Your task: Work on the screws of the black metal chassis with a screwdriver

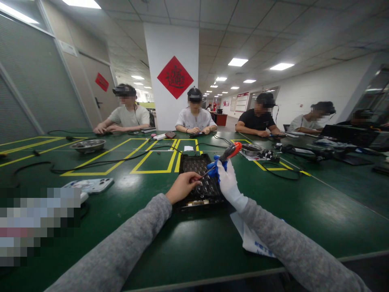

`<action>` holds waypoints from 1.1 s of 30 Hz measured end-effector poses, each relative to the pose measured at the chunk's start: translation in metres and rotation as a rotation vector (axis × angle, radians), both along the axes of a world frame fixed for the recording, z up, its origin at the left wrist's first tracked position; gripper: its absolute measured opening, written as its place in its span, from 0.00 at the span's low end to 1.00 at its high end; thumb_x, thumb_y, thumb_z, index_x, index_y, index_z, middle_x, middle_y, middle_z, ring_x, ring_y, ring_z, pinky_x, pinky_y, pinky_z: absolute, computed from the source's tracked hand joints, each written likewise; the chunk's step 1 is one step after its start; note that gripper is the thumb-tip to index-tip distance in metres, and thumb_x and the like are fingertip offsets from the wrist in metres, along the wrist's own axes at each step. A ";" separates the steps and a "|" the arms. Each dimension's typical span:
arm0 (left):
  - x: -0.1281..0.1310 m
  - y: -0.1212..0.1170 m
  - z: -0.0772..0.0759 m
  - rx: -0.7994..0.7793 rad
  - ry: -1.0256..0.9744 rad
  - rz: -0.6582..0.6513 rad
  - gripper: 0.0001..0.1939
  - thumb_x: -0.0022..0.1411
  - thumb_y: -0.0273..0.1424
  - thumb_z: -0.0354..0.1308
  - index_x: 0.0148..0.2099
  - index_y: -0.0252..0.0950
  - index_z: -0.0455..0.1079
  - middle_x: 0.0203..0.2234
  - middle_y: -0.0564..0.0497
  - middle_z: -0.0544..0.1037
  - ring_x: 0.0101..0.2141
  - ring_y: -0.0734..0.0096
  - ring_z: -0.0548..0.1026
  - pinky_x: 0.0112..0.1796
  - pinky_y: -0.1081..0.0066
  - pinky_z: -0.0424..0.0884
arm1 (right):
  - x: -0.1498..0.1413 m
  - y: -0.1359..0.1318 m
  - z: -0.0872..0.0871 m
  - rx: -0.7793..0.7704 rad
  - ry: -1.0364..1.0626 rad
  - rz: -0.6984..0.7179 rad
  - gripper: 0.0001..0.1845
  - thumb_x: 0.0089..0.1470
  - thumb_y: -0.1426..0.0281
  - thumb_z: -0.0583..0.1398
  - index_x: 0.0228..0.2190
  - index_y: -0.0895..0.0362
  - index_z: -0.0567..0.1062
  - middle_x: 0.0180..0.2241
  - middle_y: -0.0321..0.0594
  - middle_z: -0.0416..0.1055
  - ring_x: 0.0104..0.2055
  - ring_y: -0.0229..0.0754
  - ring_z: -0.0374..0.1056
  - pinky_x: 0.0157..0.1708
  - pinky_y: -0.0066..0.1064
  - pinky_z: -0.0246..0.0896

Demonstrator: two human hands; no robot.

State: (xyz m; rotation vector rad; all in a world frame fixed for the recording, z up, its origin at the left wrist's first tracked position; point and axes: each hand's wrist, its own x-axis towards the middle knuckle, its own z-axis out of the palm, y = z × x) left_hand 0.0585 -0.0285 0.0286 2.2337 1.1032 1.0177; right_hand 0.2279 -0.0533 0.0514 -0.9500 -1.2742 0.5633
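Both forearms (127, 235) angle inward; the bare left hand (183, 186) pinches low, the gloved right hand (229, 180) clenches higher.

The left sleeve (121, 243) and right sleeve (291, 243) are long, mottled grey cloth reaching the wrists. The right hand (227, 178) wears 1 white glove (232, 187) with blue on the fingers (213, 170) and a plain white cuff (241, 202); the left hand (183, 187) is bare.

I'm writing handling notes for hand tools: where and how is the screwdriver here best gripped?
Grip the screwdriver by its thick, red-ended handle, probably from the right, where the gloved right hand holds it. The tool slants, handle up and rightward; its thin shaft runs down and left to the bare left hand, which seems to crowd that end.
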 end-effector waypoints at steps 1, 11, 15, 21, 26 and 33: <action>0.000 0.000 0.000 -0.001 -0.005 0.002 0.12 0.54 0.35 0.55 0.38 0.33 0.71 0.29 0.49 0.75 0.29 0.72 0.70 0.33 0.72 0.65 | 0.000 0.000 0.000 0.003 0.010 0.006 0.24 0.52 0.55 0.50 0.46 0.57 0.65 0.30 0.40 0.72 0.29 0.39 0.67 0.34 0.34 0.63; 0.000 0.001 -0.001 -0.031 -0.078 -0.031 0.13 0.55 0.35 0.54 0.40 0.34 0.70 0.29 0.49 0.75 0.31 0.71 0.71 0.34 0.72 0.66 | 0.000 -0.001 0.002 0.011 0.069 0.026 0.24 0.52 0.56 0.50 0.46 0.57 0.64 0.30 0.40 0.72 0.28 0.38 0.67 0.34 0.34 0.64; 0.000 0.001 -0.001 -0.045 -0.084 -0.033 0.12 0.52 0.35 0.57 0.37 0.33 0.69 0.27 0.50 0.74 0.28 0.73 0.70 0.30 0.73 0.66 | 0.000 0.000 0.000 0.021 0.065 0.022 0.23 0.52 0.56 0.50 0.46 0.57 0.64 0.30 0.39 0.72 0.28 0.38 0.67 0.35 0.35 0.64; 0.001 0.001 -0.003 -0.032 -0.031 -0.003 0.12 0.51 0.37 0.57 0.33 0.33 0.69 0.24 0.51 0.73 0.25 0.74 0.69 0.27 0.74 0.64 | -0.001 -0.003 0.001 -0.009 0.030 0.084 0.23 0.52 0.57 0.51 0.46 0.56 0.64 0.31 0.40 0.72 0.28 0.38 0.67 0.31 0.32 0.64; 0.001 0.001 -0.002 -0.045 -0.022 0.002 0.13 0.51 0.37 0.56 0.34 0.33 0.70 0.25 0.50 0.74 0.25 0.74 0.69 0.27 0.74 0.65 | -0.001 -0.004 0.002 -0.016 -0.016 0.069 0.23 0.52 0.57 0.51 0.46 0.56 0.64 0.30 0.39 0.72 0.27 0.38 0.67 0.30 0.32 0.65; 0.000 0.000 -0.002 -0.046 -0.038 -0.011 0.12 0.49 0.34 0.58 0.36 0.32 0.70 0.26 0.50 0.74 0.26 0.74 0.70 0.28 0.73 0.66 | -0.001 -0.007 0.003 0.009 -0.043 0.051 0.23 0.52 0.58 0.51 0.46 0.57 0.64 0.32 0.41 0.72 0.31 0.39 0.68 0.33 0.32 0.65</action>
